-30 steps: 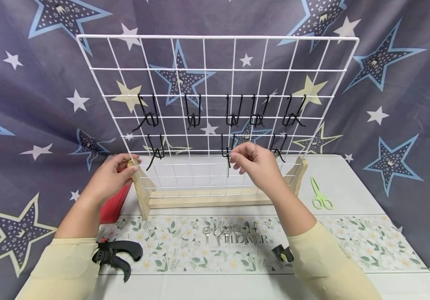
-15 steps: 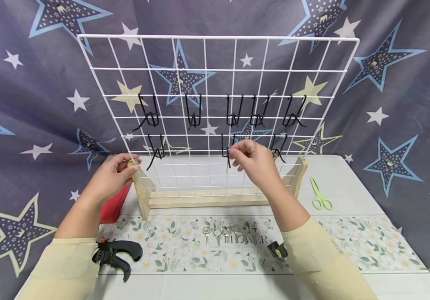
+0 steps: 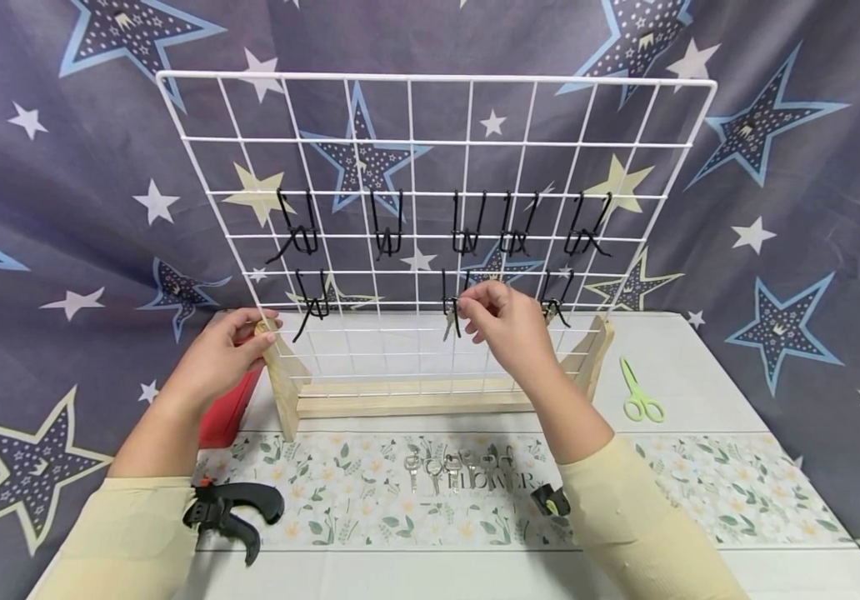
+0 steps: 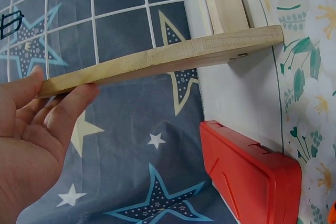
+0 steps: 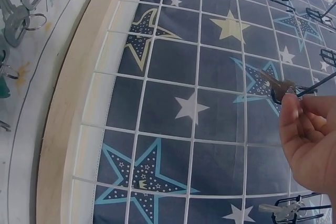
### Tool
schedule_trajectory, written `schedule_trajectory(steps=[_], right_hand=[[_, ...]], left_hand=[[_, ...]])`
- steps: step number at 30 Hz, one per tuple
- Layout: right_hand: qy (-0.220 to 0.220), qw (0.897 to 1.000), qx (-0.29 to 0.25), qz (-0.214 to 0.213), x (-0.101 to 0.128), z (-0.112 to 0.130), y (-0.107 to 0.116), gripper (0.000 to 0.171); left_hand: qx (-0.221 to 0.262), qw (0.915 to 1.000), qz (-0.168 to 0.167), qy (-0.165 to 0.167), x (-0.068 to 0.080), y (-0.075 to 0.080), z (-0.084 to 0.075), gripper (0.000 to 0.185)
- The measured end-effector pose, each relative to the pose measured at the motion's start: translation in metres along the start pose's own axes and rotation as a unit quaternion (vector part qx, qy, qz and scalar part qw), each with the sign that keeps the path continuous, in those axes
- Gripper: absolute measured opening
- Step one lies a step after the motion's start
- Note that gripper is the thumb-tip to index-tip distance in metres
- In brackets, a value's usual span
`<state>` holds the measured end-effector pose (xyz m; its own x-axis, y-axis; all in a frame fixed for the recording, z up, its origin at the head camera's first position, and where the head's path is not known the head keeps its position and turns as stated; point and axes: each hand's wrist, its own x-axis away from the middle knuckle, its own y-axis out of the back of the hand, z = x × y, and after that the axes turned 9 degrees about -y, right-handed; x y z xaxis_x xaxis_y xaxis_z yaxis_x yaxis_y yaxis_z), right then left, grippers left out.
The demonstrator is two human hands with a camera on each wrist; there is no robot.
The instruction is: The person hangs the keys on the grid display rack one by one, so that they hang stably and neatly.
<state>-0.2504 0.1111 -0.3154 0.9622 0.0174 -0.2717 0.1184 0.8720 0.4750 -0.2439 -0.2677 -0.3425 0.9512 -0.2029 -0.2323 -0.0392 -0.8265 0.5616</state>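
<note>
My left hand (image 3: 226, 346) grips the top of the left wooden side support (image 4: 157, 59) of the white wire grid rack (image 3: 437, 77), thumb on one side and fingers on the other. With thumb and fingertips my right hand (image 3: 511, 327) pinches a key (image 5: 276, 81), right at a black hook (image 3: 451, 302) in the lower row. The key's blade sticks out past the fingertips; its ring is mostly hidden by them. Another key (image 5: 282, 211) hangs at the lower right hook (image 5: 299, 208). More black hooks (image 3: 298, 233) line the row above.
Several keys with rings (image 3: 433, 473) lie on the floral strip in front of the rack. A black-handled clamp-like tool (image 3: 231, 510) lies front left, a small black object (image 3: 552, 500) near the right sleeve. Green scissors (image 3: 640, 393) lie right, a red case (image 4: 252, 171) left.
My right forearm has shifted slightly left, with the fingertips closer to the lower middle hook. The key's blade has swung to a slant and shows more. The left hand stays put.
</note>
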Motion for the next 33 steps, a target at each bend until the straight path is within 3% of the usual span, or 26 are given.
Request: schedule_trajectory(steps=[10, 17, 24, 33], right_hand=[[-0.003, 1.0, 0.014, 0.011, 0.01, -0.008, 0.011, 0.015], [-0.019, 0.995, 0.066, 0.073, 0.025, -0.018, 0.026, 0.013], [-0.054, 0.981, 0.127, 0.139, 0.037, -0.041, 0.035, 0.014], [-0.072, 0.949, 0.22, 0.213, 0.051, -0.078, 0.032, 0.012]], left_hand=[[0.002, 1.0, 0.0, 0.002, 0.0, 0.0, 0.001, 0.038], [0.005, 1.0, 0.003, 0.005, 0.0, 0.0, 0.001, 0.041], [0.006, 1.0, 0.004, 0.003, -0.002, 0.0, 0.003, 0.042], [-0.002, 1.0, 0.002, 0.008, 0.0, 0.0, 0.002, 0.041]])
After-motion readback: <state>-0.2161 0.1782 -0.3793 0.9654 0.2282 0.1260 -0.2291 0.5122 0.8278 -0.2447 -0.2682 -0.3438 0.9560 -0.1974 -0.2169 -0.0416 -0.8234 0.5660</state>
